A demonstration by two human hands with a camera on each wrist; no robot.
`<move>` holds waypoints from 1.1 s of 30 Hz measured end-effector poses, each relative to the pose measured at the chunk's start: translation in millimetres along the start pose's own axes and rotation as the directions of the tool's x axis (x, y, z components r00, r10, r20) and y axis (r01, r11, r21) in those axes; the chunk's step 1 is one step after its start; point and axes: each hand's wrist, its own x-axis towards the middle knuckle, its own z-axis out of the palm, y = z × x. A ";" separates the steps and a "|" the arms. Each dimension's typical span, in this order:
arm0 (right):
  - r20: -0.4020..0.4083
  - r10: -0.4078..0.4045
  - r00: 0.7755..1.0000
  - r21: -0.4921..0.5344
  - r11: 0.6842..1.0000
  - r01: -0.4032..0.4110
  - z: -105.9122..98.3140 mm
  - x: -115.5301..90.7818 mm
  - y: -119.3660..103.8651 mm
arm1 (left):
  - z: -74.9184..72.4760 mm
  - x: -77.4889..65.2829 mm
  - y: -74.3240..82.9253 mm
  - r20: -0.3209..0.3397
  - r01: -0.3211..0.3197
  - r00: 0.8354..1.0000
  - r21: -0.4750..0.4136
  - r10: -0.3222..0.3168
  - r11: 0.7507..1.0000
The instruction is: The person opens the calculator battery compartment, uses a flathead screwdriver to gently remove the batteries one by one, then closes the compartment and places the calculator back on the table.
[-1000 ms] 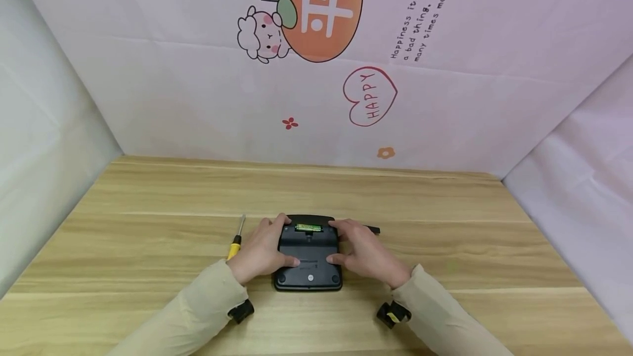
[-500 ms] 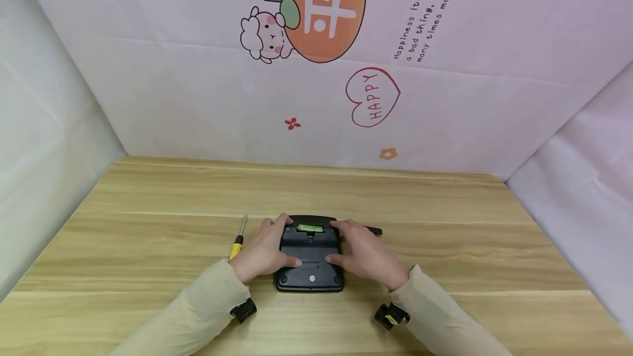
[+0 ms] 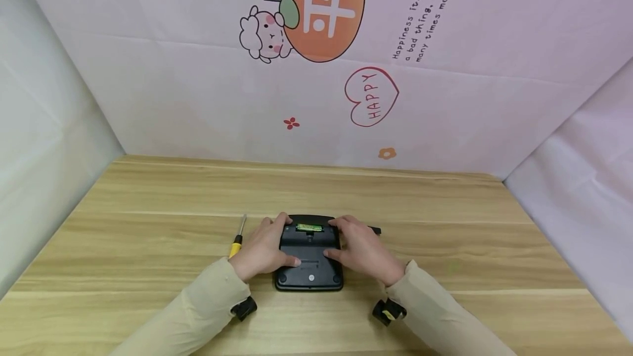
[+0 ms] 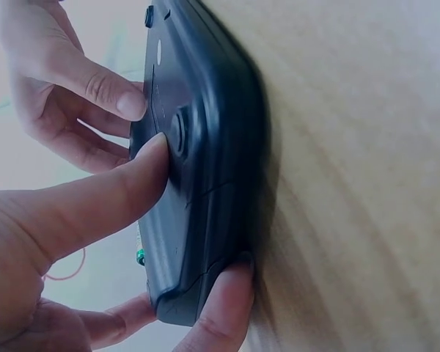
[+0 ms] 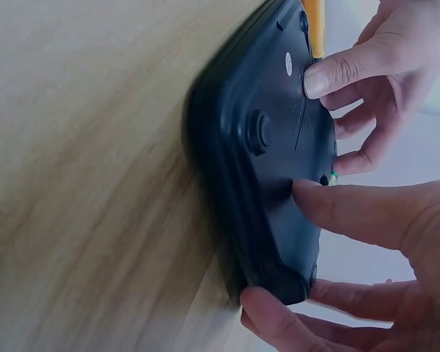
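Note:
A black calculator [image 3: 310, 249] lies with its underside up on the wooden table. Its battery slot is uncovered, and a green battery [image 3: 309, 228] sits in it. My left hand [image 3: 262, 247] grips the left side, thumb on the back and fingers round the edge. On the opposite side my right hand [image 3: 365, 250] holds it likewise, its thumb pressing on the back a little farther from me than the left thumb. The left wrist view shows a left fingertip [image 4: 231, 293] at the calculator's lower edge, close to the tabletop. Round rubber feet [image 5: 259, 132] stick up at the corners.
A screwdriver [image 3: 236, 243] with a yellow and black handle lies just left of my left hand, tip pointing away. Behind my right hand a thin black piece [image 3: 376, 230] pokes out. A printed white cloth [image 3: 207, 98] stands behind the table [image 3: 148, 224].
My right thumb has slid slightly farther away across the back, and the right hand has shifted a little to the left. The left hand and the calculator stay in place.

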 end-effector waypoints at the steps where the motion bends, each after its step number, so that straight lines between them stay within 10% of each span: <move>1: 0.000 0.002 1.000 -0.002 1.000 -0.002 0.0 0.6 -0.1 | -0.1 0.0 0.0 0.001 -0.001 1.000 0.001 0.001 1.000; 33: -0.134 -0.126 0.983 0.061 0.989 0.135 12.5 13.2 -2.0 | -1.4 2.5 -2.3 0.008 -0.013 1.000 0.005 0.013 1.000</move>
